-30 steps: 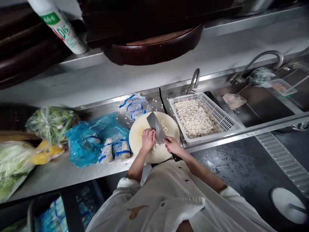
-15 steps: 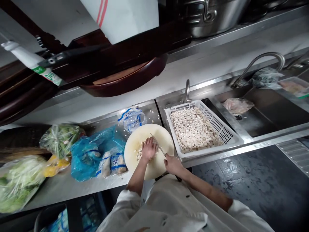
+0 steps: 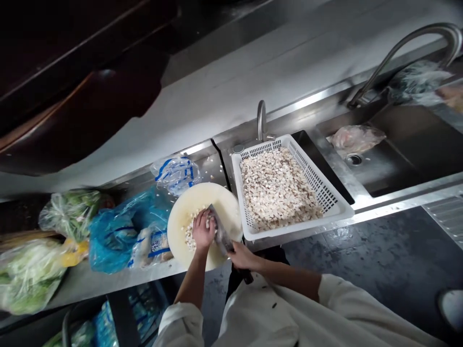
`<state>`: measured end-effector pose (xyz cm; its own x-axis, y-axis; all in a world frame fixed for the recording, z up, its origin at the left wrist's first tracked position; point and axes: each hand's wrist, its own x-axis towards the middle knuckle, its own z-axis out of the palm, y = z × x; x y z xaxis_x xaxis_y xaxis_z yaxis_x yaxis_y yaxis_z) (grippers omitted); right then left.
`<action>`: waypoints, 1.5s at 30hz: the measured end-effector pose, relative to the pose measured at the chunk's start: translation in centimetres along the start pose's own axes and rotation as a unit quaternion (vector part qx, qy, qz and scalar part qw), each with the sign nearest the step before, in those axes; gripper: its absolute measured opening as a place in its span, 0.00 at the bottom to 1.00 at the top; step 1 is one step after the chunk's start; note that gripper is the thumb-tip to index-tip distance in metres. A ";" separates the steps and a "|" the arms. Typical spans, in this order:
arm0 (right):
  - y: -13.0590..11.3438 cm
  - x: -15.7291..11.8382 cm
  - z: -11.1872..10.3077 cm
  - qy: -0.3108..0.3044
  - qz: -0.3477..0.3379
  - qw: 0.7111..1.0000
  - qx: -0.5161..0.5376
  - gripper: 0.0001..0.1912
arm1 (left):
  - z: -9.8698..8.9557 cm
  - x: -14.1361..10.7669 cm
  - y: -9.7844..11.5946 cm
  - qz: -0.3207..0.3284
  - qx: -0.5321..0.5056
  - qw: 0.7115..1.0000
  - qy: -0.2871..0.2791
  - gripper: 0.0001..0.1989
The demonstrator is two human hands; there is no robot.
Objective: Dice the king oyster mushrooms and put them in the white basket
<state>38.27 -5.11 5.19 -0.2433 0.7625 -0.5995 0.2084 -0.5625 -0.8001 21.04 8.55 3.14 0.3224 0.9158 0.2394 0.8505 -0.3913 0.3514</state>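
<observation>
Left hand: cupped over chopped pieces, by the blade; we can't tell if it grips any.
Right hand: wrapped round the handle of the cleaver.
Pieces: on the round board, mostly its left half.
Handling: we'd keep the blade low, fingertips clear of its edge, pieces bunched.
Counter: steel counter; blue bag left of the board, filled white basket right.
Room: sink farther right; dark floor looks wet.
</observation>
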 end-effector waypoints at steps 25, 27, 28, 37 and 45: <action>-0.3 -14.4 -22.2 0.394 -0.066 0.915 -0.050 0.13 | 9.4 9.0 27.1 0.165 -0.262 0.947 -0.084 0.09; 0.4 -14.8 -22.7 0.431 -0.060 0.897 -0.075 0.14 | 8.7 7.8 26.6 0.208 -0.256 0.943 -0.049 0.10; 0.5 -14.7 -22.5 0.439 -0.060 0.893 -0.083 0.14 | 8.0 7.4 25.9 0.216 -0.252 0.943 -0.033 0.10; -2.6 -7.7 -11.0 0.189 -0.093 0.960 -0.184 0.17 | -0.3 -1.2 7.3 -0.034 0.000 0.999 0.006 0.26; -6.7 -0.4 -2.7 0.164 0.007 0.857 -0.489 0.16 | -2.2 -9.6 -4.8 -0.176 0.045 0.983 -0.002 0.61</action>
<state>39.51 -0.78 10.84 0.0117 0.8967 -0.4424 0.9418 -0.1585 -0.2964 12.96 1.45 1.16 0.0028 0.9935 0.1142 0.9433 -0.0405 0.3295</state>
